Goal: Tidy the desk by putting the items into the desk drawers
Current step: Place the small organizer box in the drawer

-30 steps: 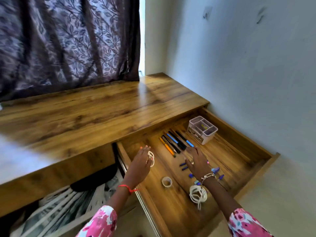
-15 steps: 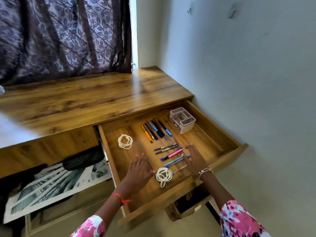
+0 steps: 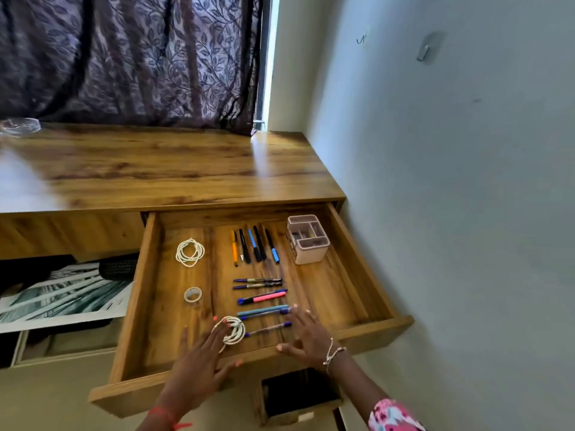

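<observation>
L hand (image 3: 199, 362) lies flat, fingers spread, tips on coiled cable (image 3: 233, 332) at front of the open drawer (image 3: 357, 265). R hand (image 3: 306, 337) is flat too, beside pens (image 3: 263, 297). Prob. final arranging; next, push the drawer shut evenly.

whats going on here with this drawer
A person is tidying a desk's open drawer. Pens, a tape roll, a pink organiser and a far cable coil lie inside. The left grip is spread open over the near cable coil; the right grip lies flat beside the nearest pens. Neither holds anything.
</observation>
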`<state>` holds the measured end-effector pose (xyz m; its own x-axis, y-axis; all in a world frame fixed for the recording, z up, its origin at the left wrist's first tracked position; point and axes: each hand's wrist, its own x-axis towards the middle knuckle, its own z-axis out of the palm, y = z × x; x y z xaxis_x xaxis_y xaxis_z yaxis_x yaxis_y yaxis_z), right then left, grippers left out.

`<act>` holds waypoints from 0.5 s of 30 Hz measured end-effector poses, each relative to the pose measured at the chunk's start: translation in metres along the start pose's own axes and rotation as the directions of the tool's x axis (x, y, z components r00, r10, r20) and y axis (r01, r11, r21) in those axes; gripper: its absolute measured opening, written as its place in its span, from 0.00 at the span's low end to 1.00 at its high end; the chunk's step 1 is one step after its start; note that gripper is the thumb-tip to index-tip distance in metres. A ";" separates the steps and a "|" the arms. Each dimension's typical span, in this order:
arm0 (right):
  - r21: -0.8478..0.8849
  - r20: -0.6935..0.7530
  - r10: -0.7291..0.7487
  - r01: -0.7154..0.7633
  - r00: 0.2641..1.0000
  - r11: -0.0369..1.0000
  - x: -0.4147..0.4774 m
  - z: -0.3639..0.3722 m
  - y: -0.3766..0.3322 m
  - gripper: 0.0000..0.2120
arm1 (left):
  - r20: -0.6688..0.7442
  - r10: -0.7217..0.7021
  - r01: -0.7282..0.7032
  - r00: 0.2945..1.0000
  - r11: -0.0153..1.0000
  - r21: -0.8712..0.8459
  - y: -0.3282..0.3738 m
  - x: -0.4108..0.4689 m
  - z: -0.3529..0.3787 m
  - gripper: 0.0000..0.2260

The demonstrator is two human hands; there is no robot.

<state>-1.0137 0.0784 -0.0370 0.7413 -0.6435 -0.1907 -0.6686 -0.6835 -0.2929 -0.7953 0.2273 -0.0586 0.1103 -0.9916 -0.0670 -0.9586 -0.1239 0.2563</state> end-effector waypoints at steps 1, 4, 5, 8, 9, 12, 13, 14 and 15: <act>-0.030 0.001 -0.015 0.015 1.000 0.999 -0.001 0.001 -0.001 0.35 | 0.029 0.005 -0.005 1.000 1.000 0.002 -0.003 0.001 0.003 0.43; -0.125 -0.091 -0.069 0.058 0.993 0.990 -0.002 0.008 0.001 0.32 | 0.036 0.010 -0.011 0.999 0.999 0.052 -0.007 0.005 0.003 0.42; -0.199 -0.161 -0.096 0.063 0.982 0.978 -0.001 0.009 0.003 0.31 | 0.048 0.005 -0.008 0.999 0.997 0.074 -0.006 0.005 0.001 0.41; -0.134 -0.111 -0.087 0.071 0.990 0.988 0.007 0.010 0.004 0.32 | 0.080 -0.019 0.011 0.997 0.994 0.106 -0.008 0.012 0.001 0.42; -0.083 -0.044 -0.067 0.063 0.997 0.995 0.011 0.011 0.005 0.33 | 0.077 -0.022 0.014 0.997 0.994 0.112 -0.008 0.015 -0.003 0.41; -0.090 -0.020 -0.048 0.046 0.999 0.995 0.031 0.007 0.009 0.34 | 0.076 -0.001 -0.014 0.997 0.982 0.191 -0.007 0.026 -0.020 0.36; -0.098 -0.037 -0.053 0.049 0.998 0.994 0.036 0.003 0.008 0.34 | 0.078 -0.010 -0.007 0.997 0.975 0.222 -0.008 0.032 -0.025 0.35; -0.133 -0.065 -0.074 0.064 0.995 0.989 0.042 -0.002 0.009 0.33 | 0.046 -0.009 -0.002 0.999 0.973 0.231 -0.010 0.039 -0.027 0.35; -0.173 -0.075 -0.070 0.056 0.995 0.983 0.051 -0.006 0.010 0.33 | 0.049 -0.014 0.001 0.999 0.967 0.254 -0.013 0.048 -0.031 0.36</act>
<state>-0.9827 0.0368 -0.0445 0.7799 -0.6180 -0.0988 -0.6258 -0.7680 -0.1364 -0.7695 0.1806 -0.0355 0.1103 -0.9869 -0.1180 -0.9938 -0.1115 0.0030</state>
